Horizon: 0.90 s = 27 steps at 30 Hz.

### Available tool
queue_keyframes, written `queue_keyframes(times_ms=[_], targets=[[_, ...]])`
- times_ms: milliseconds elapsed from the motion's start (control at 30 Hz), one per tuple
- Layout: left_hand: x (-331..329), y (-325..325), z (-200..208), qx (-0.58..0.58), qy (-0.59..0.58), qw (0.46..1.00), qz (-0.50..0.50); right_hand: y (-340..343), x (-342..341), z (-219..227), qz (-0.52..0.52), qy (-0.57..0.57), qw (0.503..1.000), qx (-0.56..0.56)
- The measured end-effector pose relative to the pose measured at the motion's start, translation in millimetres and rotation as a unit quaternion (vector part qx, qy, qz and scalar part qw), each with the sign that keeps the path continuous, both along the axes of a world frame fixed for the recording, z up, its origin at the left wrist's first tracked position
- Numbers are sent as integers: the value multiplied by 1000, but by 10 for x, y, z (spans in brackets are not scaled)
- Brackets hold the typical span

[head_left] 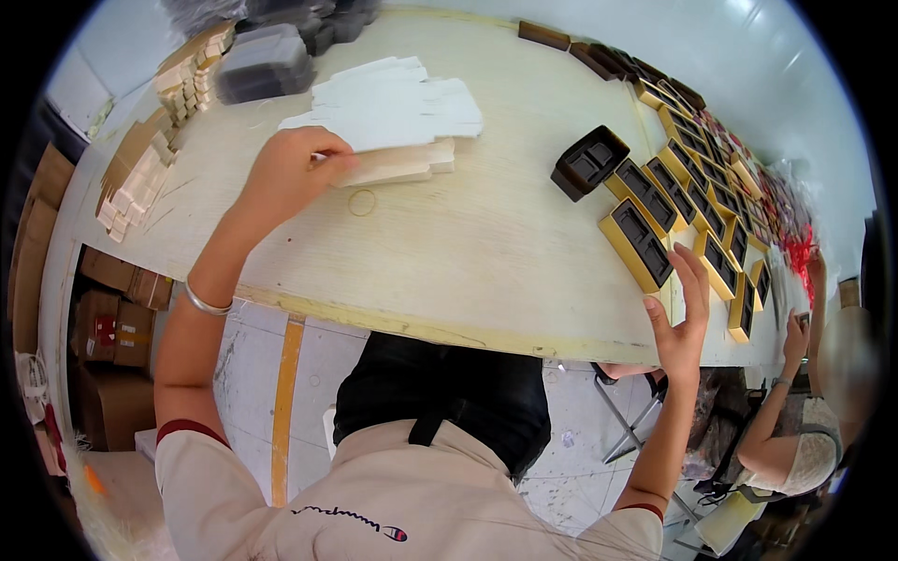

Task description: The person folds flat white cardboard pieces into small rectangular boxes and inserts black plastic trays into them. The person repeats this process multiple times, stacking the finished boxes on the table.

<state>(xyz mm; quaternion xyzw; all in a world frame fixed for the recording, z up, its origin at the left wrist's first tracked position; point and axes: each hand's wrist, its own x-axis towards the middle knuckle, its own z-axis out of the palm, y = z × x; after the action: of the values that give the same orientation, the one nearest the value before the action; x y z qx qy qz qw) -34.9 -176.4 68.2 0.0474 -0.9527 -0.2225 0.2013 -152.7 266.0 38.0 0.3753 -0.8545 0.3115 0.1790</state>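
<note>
My left hand [290, 178] is at the left end of a pile of flat white carton blanks [398, 103]. Its thumb and fingers close on the near edge of a cream carton blank [393, 165]. How many layers they pinch is hidden. Over on the right, my right hand [683, 323] has its thumb and fingers apart, nothing between them. Its fingertips come close to the near corner of a gold box with a black tray insert [636, 245]; I cannot tell whether they touch. Behind that box lies a loose stack of black tray inserts [590, 163].
Several gold boxes with black inserts [687, 173] crowd the table's right side. Dark trays [594, 61] line the far edge. Grey plastic trays [265, 64] and folded cardboard stacks [140, 173] stand at left. A co-worker's hand [795, 337] shows at far right. Cardboard cartons [117, 327] sit below.
</note>
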Motion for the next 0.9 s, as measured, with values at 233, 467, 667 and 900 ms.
queue_keyframes(times_ms=[233,467,667,900], targets=[[617,1213,49,-287,261,906,-171,-322,706,-140,84,213,971,-70],[682,1739,-641,-75,40,959,-271,-524,1060,-641,167,20,985,30],[374,1742,-717,-124,103,971,-177,-805,917,-621,83,104,991,15],[550,1639,-836,-91,95,970,-206,-772,925,-678,146,129,976,94]])
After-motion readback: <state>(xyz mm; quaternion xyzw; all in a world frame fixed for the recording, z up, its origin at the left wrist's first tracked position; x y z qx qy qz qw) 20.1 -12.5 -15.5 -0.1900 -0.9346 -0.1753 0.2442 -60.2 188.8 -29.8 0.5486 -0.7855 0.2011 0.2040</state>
